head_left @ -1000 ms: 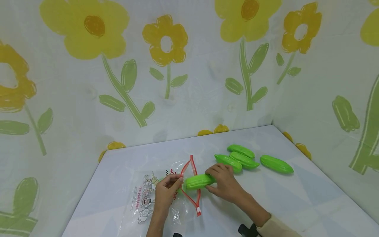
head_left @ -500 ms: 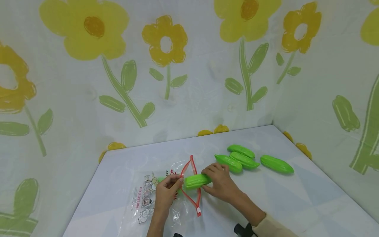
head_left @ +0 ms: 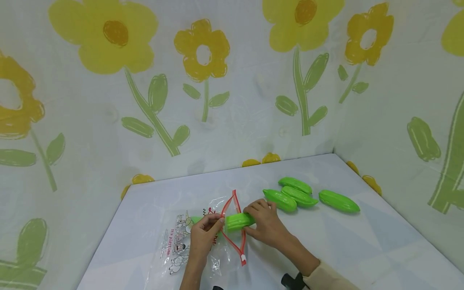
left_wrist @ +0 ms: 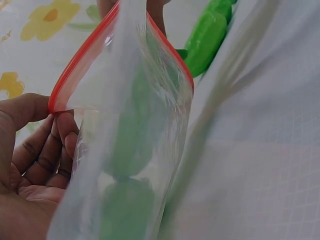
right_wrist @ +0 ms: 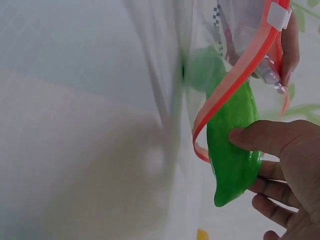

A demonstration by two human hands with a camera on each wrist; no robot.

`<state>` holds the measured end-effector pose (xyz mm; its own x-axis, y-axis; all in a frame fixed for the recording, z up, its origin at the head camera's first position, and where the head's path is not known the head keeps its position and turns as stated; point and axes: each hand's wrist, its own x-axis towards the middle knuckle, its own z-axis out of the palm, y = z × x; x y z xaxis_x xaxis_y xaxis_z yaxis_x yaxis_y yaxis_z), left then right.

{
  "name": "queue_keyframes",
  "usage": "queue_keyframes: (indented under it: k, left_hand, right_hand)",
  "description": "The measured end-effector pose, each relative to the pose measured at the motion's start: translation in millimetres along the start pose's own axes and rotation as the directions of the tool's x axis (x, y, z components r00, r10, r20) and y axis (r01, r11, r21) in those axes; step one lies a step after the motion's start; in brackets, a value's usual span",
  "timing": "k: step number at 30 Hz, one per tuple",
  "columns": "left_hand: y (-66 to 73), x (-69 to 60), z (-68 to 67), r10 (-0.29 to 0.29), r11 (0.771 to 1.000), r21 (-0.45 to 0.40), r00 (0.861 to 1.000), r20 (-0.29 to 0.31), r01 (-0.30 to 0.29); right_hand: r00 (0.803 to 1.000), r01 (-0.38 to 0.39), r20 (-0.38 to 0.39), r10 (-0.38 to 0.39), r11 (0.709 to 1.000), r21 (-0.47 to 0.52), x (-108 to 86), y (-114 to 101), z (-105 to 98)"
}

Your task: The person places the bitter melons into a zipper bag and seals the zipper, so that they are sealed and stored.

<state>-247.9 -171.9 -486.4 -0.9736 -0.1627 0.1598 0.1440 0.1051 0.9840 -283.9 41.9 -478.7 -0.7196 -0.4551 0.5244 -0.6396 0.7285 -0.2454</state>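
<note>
A clear zip bag (head_left: 221, 257) with a red zip rim lies on the table, its mouth held apart. At one side of that rim, my left hand (head_left: 204, 231) pinches the edge between thumb and fingers. A bright green, ridged toy cucumber (head_left: 237, 222) is partly through the mouth. My right hand (head_left: 266, 225) grips its outer end, and the right wrist view shows the thumb on the cucumber's side (right_wrist: 232, 150) near the pointed tip. Through the plastic in the left wrist view, another green cucumber (left_wrist: 127, 210) shows deeper in the bag.
Several more green toy cucumbers (head_left: 279, 200) lie on the table to the right, beyond my right hand, with a single cucumber (head_left: 338, 201) set apart. A white slider (head_left: 243, 257) sits at the zip's near end. Flower-printed cloth (head_left: 232, 100) hangs behind the table.
My right hand has moved left, pushing the cucumber further into the bag's mouth. My left hand stays at the rim, and the other cucumbers have not moved.
</note>
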Motion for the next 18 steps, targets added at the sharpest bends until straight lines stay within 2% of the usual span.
queue_keyframes:
  k: [18]
  left_hand:
    - [-2.2,3.3,1.3,-0.002,1.000,-0.023,1.000,0.008,0.002]
  right_hand:
    - [0.999,-0.039,0.002,0.039,0.999,-0.018,7.4,-10.8,8.0]
